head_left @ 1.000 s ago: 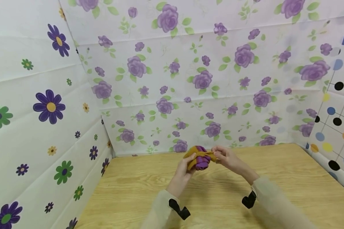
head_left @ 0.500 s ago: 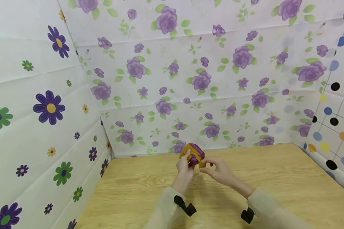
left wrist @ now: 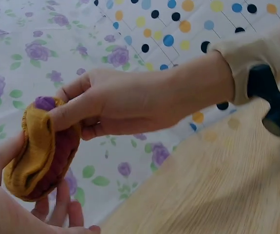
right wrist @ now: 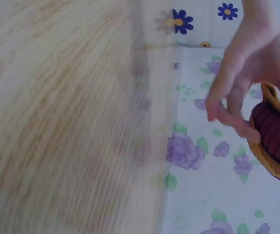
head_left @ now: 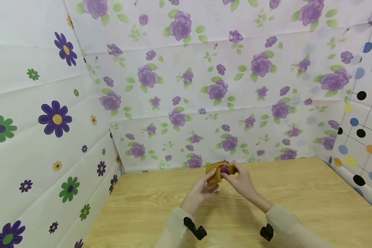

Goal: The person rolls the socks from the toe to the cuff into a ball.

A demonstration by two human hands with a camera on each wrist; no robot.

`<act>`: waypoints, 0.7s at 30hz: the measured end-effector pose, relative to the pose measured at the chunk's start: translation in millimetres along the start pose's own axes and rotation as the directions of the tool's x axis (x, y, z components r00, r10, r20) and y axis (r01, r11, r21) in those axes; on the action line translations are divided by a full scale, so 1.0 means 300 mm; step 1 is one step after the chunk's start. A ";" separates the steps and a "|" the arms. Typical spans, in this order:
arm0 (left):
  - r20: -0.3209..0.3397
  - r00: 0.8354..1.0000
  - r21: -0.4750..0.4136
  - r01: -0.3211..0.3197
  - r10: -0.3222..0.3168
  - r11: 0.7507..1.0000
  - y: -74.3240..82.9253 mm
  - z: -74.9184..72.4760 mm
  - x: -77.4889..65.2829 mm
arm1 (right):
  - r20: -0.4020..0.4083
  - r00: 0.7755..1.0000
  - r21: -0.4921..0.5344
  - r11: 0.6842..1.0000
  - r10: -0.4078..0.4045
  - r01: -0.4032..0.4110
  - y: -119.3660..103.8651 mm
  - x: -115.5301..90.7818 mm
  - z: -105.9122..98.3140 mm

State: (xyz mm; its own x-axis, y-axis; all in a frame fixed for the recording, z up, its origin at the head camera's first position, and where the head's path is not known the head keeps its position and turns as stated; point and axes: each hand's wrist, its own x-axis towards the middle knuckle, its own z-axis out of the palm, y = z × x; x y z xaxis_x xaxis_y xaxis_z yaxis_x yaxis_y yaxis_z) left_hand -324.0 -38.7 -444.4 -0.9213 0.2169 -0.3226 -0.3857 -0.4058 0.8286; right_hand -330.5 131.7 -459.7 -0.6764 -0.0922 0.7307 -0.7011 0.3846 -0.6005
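A rolled-up sock (head_left: 215, 176), mustard with purple parts, is held up over the table between both hands. My left hand (head_left: 198, 193) grips its left side, thumb on the near face and some fingers spread beneath. My right hand (head_left: 244, 184) pinches the right end with thumb and fingers, beside a purple bulge. In the left wrist view the sock (left wrist: 36, 151) shows a mustard fold wrapped along a dark purple side. From the right wrist view, ribbed purple cloth of the sock (right wrist: 275, 134) sits inside a mustard edge; most of my right hand is out of frame there.
A wood-grain table (head_left: 142, 206) lies below the hands. A white cloth with purple roses (head_left: 179, 69) hangs behind it, a daisy-patterned cloth (head_left: 28, 151) at left and a dotted cloth (head_left: 359, 144) at right. Black straps (head_left: 194, 229) sit on both sleeves.
The sock has been turned in the hands, so more mustard cloth faces the head view. The right hand has shifted its grip up over the right end; the left fingers have spread.
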 end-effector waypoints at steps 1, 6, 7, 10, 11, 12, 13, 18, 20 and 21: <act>0.019 1.000 0.032 -0.005 0.004 0.999 0.000 -0.005 -0.002 | 0.026 1.000 0.028 1.000 0.009 -0.009 0.005 0.003 -0.006; 0.161 0.980 0.282 -0.156 0.113 0.947 0.020 -0.022 0.000 | 0.219 0.974 0.203 0.973 0.062 -0.108 0.004 0.008 -0.035; 0.198 0.970 0.351 -0.203 0.139 0.914 0.024 -0.025 0.000 | 0.258 0.963 0.224 0.964 0.081 -0.141 0.001 0.007 -0.040; 0.306 0.932 0.533 -0.336 0.193 0.777 0.040 -0.033 -0.005 | 0.350 0.928 0.266 0.936 0.130 -0.232 -0.013 0.005 -0.052; 0.330 0.922 0.583 -0.369 0.204 0.724 0.045 -0.034 -0.009 | 0.367 0.920 0.265 0.932 0.137 -0.245 -0.016 0.005 -0.053; 0.354 0.909 0.626 -0.404 0.218 0.667 0.048 -0.034 -0.011 | 0.376 0.916 0.263 0.932 0.138 -0.248 -0.020 0.006 -0.053; 0.377 0.896 0.658 -0.437 0.234 0.613 0.051 -0.033 -0.013 | 0.379 0.916 0.267 0.932 0.131 -0.243 -0.025 0.008 -0.052; 0.410 0.845 0.793 -0.516 0.342 0.323 0.051 -0.007 -0.019 | 0.331 0.939 0.255 0.950 0.090 -0.181 -0.040 0.010 -0.040; 0.397 0.834 0.826 -0.506 0.383 0.247 0.044 0.005 -0.020 | 0.296 0.950 0.260 0.948 0.101 -0.182 -0.042 0.006 -0.039; 0.387 0.831 0.837 -0.499 0.399 0.225 0.040 0.010 -0.021 | 0.285 0.953 0.271 0.944 0.107 -0.187 -0.043 0.003 -0.040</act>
State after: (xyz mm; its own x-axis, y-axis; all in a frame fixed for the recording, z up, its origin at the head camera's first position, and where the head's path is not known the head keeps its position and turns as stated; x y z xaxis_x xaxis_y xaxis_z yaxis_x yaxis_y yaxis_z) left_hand -322.7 -42.3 -431.1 -0.9006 0.3622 0.2402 0.4135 0.5439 0.7302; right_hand -319.3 137.8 -447.3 -0.7833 -0.3085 0.5396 -0.5970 0.1314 -0.7915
